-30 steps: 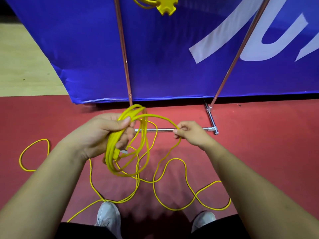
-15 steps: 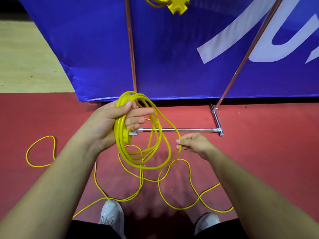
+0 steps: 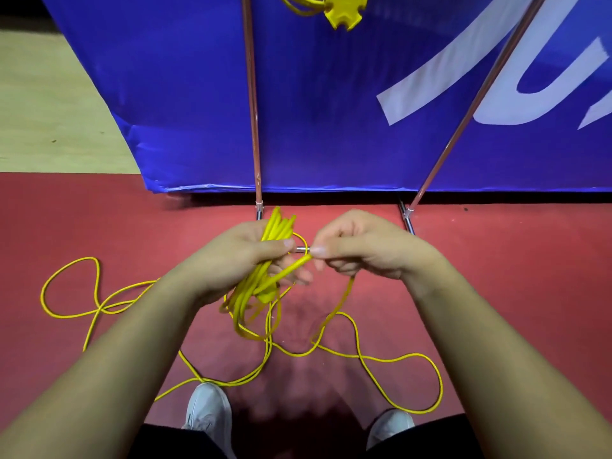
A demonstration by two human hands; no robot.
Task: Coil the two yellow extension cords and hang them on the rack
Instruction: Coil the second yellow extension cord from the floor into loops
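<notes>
My left hand (image 3: pixel 245 256) grips a bundle of several loops of a yellow extension cord (image 3: pixel 255 293), which hang down below the fist. My right hand (image 3: pixel 361 246) pinches a strand of the same cord right beside the left hand's fingertips. The loose remainder of the cord (image 3: pixel 364 359) trails in curves over the red floor, to the right and to the far left. A second yellow cord with its multi-socket end (image 3: pixel 344 13) hangs at the top of the frame, on the rack; its upper part is cut off.
The rack's two thin copper-coloured poles (image 3: pixel 253 127) rise in front of a blue banner (image 3: pixel 331 111), with a metal base bar (image 3: pixel 409 223) on the red floor. My two white shoes (image 3: pixel 208 409) stand among the cord's loose loops. Wooden flooring lies at the far left.
My right hand has come up and left with a strand and now meets my left hand at the bundle. The hanging loops have bunched closer together.
</notes>
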